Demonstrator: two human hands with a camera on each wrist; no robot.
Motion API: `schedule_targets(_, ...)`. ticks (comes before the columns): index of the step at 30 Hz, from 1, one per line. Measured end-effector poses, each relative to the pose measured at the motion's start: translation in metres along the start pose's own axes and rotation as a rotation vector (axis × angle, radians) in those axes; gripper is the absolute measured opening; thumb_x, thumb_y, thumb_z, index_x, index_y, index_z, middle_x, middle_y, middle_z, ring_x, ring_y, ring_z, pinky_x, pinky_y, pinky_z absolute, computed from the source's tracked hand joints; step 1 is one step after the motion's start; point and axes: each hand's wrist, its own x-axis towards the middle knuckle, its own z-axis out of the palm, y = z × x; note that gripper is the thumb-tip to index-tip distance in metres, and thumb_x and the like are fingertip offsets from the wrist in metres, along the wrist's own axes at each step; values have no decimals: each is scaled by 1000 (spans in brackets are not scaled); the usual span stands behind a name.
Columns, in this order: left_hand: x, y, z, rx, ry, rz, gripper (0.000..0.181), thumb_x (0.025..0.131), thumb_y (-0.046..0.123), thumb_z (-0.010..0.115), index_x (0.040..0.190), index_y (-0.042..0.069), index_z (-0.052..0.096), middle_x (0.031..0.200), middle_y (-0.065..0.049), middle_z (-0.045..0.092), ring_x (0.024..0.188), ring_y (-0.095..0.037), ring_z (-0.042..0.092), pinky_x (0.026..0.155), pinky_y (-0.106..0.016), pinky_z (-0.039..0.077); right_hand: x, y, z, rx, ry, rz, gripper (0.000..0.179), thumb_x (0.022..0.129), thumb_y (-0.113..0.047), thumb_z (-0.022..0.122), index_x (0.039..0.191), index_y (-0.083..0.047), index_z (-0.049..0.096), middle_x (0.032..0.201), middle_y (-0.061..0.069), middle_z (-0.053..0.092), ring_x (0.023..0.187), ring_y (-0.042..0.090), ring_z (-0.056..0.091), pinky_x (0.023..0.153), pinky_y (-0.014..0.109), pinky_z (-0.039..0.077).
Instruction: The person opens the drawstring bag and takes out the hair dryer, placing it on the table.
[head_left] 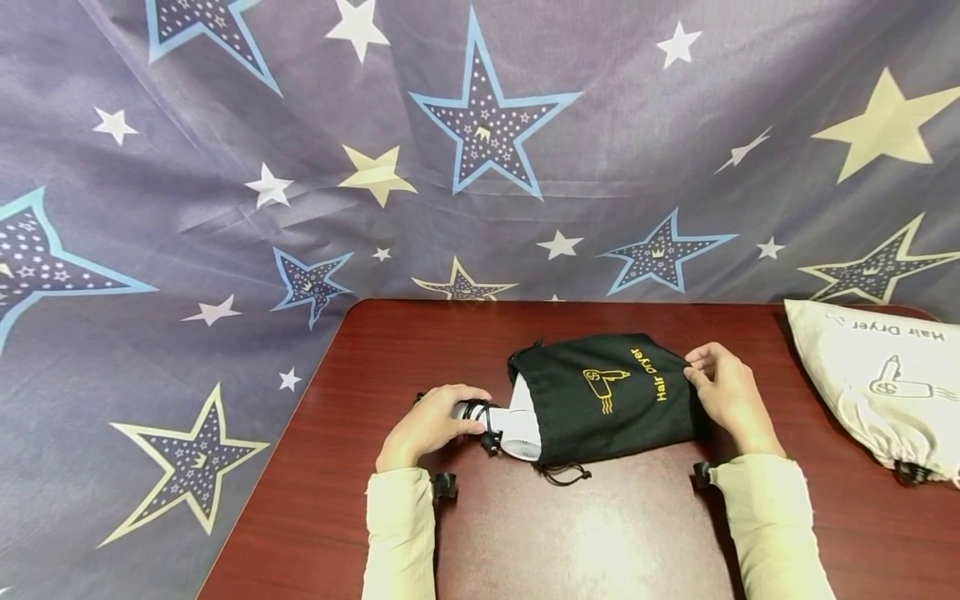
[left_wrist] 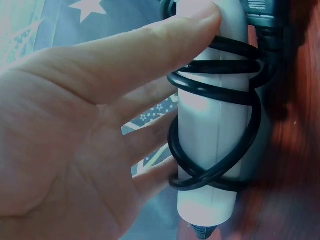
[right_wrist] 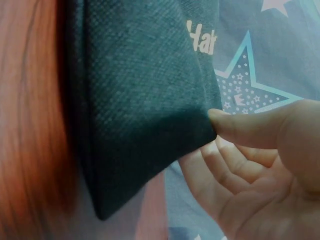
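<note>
— Nearest first: what are the fingers doing?
— On the left hand (head_left: pixel 435 419) they wrap the handle (left_wrist: pixel 212 122) of the white hair dryer (head_left: pixel 521 423), thumb across it; on the right hand (head_left: pixel 729 400), thumb and fingers pinch a corner at the closed end of the black drawstring bag (head_left: pixel 611 408).
— And where does the dryer sit?
— At the bench (head_left: pixel 322 500), though whether it touches the top I can't tell; its head is partly inside the bag's mouth, its handle outside, wound with a black power cord (left_wrist: pixel 222 66).
— How should it handle?
— Probably stiff, light and a bit slick, so the handle seems the place to hold; the cord loops may add grip but could slip loose. The bag looks soft and limp, best held by a corner or its rim.
— Farther out?
— A cream drawstring bag (head_left: pixel 855 375) printed "Hair Dryer" lies on the right of the bench, and a star-patterned fabric backdrop (head_left: pixel 525 237) hangs behind.
</note>
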Motion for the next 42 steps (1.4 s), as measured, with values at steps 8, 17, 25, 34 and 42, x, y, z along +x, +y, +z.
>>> schedule_targets(8,-5,-6,-6,-14,-10,-15,43,83,13,79,124,15,69,122,-1,68,115,-20,60,100,-41,46,0,1,-2,-8,-13,4,13,95,-2,60,108,3,58,100,23,64,90,32,58,76,36,41)
schedule_targets(17,-8,-7,-10,-54,-12,-83,43,81,9,80,122,17,70,121,-3,68,109,-19,60,96,-39,46,0,3,-3,-33,-3,16,12,94,-2,60,106,3,59,98,23,65,90,33,59,75,37,41)
schedule_targets(25,-11,-8,-12,-77,-21,-79,43,80,7,80,121,15,71,120,-5,68,102,-19,59,90,-36,46,-2,4,-5,-40,4,30,13,94,-2,60,106,4,59,98,24,65,92,37,60,77,40,41)
schedule_targets(34,-15,-14,-15,-77,-19,-111,43,77,11,82,119,17,72,114,-3,70,91,-16,58,82,-31,45,-3,7,-9,-60,16,23,13,94,-2,60,105,4,59,96,24,65,91,37,60,76,40,41)
schedule_targets(42,-16,-14,-15,-82,-16,-128,43,77,12,82,119,18,72,111,-2,70,87,-16,57,80,-31,46,-3,8,-9,-56,26,-39,23,91,-5,63,110,7,60,104,29,61,93,41,59,79,46,42)
